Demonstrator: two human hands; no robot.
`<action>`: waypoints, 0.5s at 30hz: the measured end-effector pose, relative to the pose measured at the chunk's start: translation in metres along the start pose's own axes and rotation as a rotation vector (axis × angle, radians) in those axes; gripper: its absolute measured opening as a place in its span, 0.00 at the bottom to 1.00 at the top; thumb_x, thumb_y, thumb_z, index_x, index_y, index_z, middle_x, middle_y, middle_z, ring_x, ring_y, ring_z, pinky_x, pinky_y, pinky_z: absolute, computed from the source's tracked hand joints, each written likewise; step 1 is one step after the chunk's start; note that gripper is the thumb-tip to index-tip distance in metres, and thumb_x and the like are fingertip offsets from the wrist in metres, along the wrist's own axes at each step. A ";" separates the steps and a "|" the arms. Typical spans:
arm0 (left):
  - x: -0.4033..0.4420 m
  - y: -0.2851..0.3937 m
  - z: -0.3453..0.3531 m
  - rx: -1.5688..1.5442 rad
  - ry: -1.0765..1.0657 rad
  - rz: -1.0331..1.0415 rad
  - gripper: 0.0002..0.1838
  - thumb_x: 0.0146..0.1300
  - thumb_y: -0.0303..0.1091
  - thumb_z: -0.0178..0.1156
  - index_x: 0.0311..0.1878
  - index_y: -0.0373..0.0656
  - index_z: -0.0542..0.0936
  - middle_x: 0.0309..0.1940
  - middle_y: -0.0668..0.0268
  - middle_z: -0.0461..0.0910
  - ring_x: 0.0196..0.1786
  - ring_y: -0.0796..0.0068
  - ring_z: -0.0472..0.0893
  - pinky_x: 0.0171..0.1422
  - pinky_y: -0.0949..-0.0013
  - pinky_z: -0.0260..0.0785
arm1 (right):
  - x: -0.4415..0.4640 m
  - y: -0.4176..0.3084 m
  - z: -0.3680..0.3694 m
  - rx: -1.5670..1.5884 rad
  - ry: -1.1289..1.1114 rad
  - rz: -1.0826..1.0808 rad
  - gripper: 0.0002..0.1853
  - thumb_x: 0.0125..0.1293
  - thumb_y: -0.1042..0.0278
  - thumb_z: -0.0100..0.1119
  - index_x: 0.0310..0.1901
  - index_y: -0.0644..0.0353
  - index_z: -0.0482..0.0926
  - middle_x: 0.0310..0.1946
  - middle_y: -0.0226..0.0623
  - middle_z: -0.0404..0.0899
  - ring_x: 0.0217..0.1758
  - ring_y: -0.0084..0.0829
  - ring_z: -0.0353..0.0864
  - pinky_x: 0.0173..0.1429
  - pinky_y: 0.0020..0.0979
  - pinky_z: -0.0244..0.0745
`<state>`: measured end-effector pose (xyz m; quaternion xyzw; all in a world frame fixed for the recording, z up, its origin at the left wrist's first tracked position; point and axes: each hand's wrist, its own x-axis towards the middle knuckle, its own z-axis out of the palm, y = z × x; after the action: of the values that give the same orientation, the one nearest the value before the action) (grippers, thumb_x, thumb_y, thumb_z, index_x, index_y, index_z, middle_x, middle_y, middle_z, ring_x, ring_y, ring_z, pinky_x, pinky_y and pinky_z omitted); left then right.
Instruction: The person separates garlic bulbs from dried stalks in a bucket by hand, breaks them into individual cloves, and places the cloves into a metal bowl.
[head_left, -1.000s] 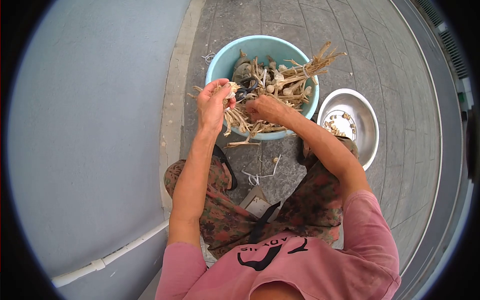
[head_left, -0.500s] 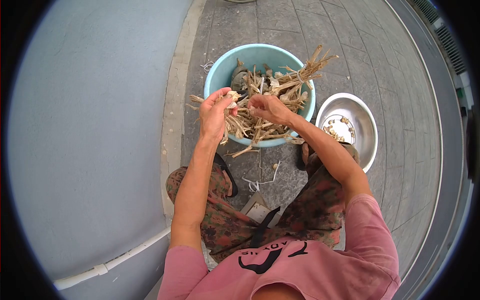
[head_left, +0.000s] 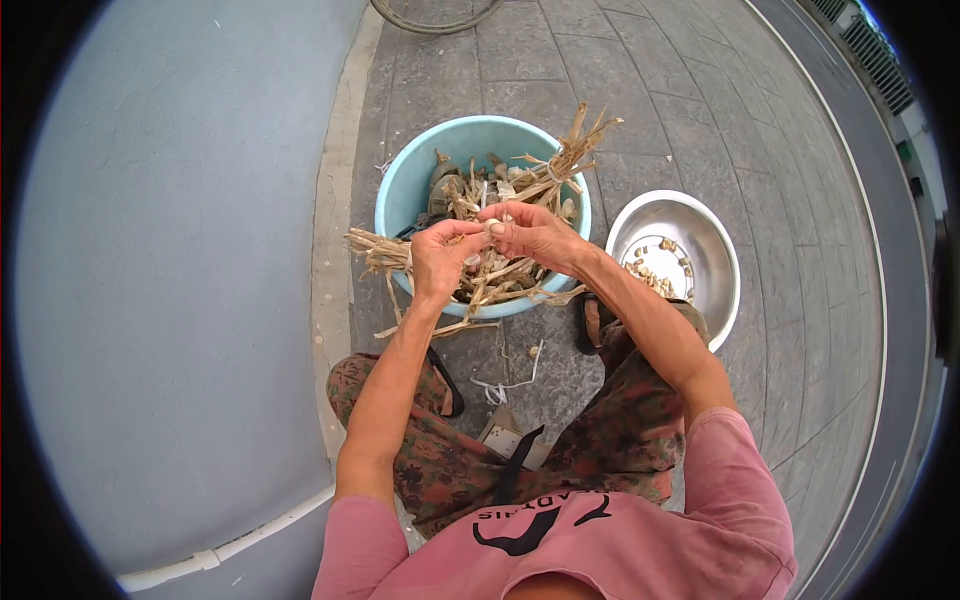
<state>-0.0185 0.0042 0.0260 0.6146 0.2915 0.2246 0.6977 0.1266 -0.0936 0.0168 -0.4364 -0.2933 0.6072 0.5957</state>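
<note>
My left hand (head_left: 440, 262) and my right hand (head_left: 540, 240) meet over the blue plastic tub (head_left: 398, 190). Their fingertips pinch a small pale piece of garlic (head_left: 492, 228) between them. Below it, another pale bit shows against the left fingers, too small to make out. Under both hands the tub holds dried garlic stalks (head_left: 490, 285) and bulbs, with a tied bundle of stalks (head_left: 565, 160) sticking over its far right rim. More stalks (head_left: 375, 250) hang over the left rim.
A steel bowl (head_left: 715, 240) with peeled-looking garlic cloves (head_left: 655, 278) stands right of the tub. White string (head_left: 515, 384) lies on the paving between my feet. A grey wall (head_left: 180, 250) runs along the left, and part of a wheel (head_left: 435, 25) shows at the top.
My right hand has moved to my left hand, and the fingertips now meet on the garlic. The camera view has shifted, so the tub appears lower and further left.
</note>
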 end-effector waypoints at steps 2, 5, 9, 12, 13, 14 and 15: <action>0.001 -0.002 0.003 -0.020 -0.005 -0.097 0.09 0.50 0.29 0.65 0.34 0.35 0.79 0.24 0.66 0.79 0.24 0.83 0.74 0.25 0.79 0.65 | -0.003 0.000 -0.002 0.025 -0.033 0.047 0.13 0.61 0.62 0.56 0.44 0.59 0.73 0.31 0.25 0.74 0.30 0.14 0.72 0.35 0.17 0.70; 0.002 0.000 0.007 -0.518 -0.132 -0.205 0.14 0.62 0.38 0.54 0.43 0.36 0.75 0.30 0.64 0.77 0.27 0.79 0.73 0.29 0.76 0.66 | -0.004 -0.007 -0.003 0.372 0.188 0.009 0.07 0.63 0.67 0.53 0.40 0.60 0.73 0.29 0.27 0.74 0.28 0.15 0.73 0.32 0.17 0.72; 0.011 -0.001 0.006 -0.739 -0.156 -0.283 0.16 0.67 0.39 0.43 0.50 0.37 0.69 0.42 0.58 0.75 0.42 0.70 0.75 0.44 0.69 0.68 | -0.009 -0.016 -0.005 0.298 0.276 -0.040 0.06 0.64 0.71 0.49 0.40 0.60 0.72 0.30 0.29 0.73 0.28 0.17 0.73 0.30 0.18 0.72; 0.015 -0.001 0.005 -0.666 -0.153 -0.251 0.16 0.63 0.29 0.45 0.53 0.36 0.66 0.48 0.56 0.72 0.50 0.67 0.72 0.50 0.68 0.68 | -0.011 -0.016 -0.002 0.035 0.274 -0.060 0.07 0.63 0.67 0.53 0.38 0.62 0.73 0.23 0.25 0.69 0.23 0.15 0.68 0.23 0.18 0.63; 0.015 -0.001 0.005 -0.623 -0.167 -0.226 0.17 0.61 0.25 0.46 0.54 0.35 0.65 0.50 0.54 0.70 0.53 0.66 0.71 0.51 0.67 0.67 | -0.013 -0.017 -0.004 -0.050 0.254 -0.052 0.08 0.62 0.67 0.54 0.38 0.63 0.74 0.21 0.24 0.68 0.21 0.15 0.66 0.22 0.17 0.60; 0.014 -0.001 0.007 -0.521 -0.168 -0.167 0.20 0.58 0.21 0.47 0.56 0.35 0.63 0.52 0.54 0.69 0.54 0.67 0.70 0.52 0.68 0.67 | -0.014 -0.018 -0.006 -0.135 0.234 -0.044 0.09 0.62 0.66 0.56 0.37 0.63 0.74 0.19 0.23 0.67 0.20 0.14 0.64 0.21 0.17 0.57; 0.011 0.001 0.011 -0.418 -0.169 -0.109 0.24 0.54 0.18 0.48 0.57 0.35 0.61 0.53 0.53 0.67 0.55 0.67 0.69 0.53 0.69 0.66 | -0.015 -0.019 -0.006 -0.162 0.233 -0.047 0.10 0.61 0.65 0.57 0.37 0.63 0.76 0.19 0.24 0.68 0.19 0.15 0.64 0.21 0.18 0.58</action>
<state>-0.0032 0.0036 0.0263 0.4568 0.2118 0.1899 0.8428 0.1389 -0.1070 0.0332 -0.5436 -0.2801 0.5127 0.6026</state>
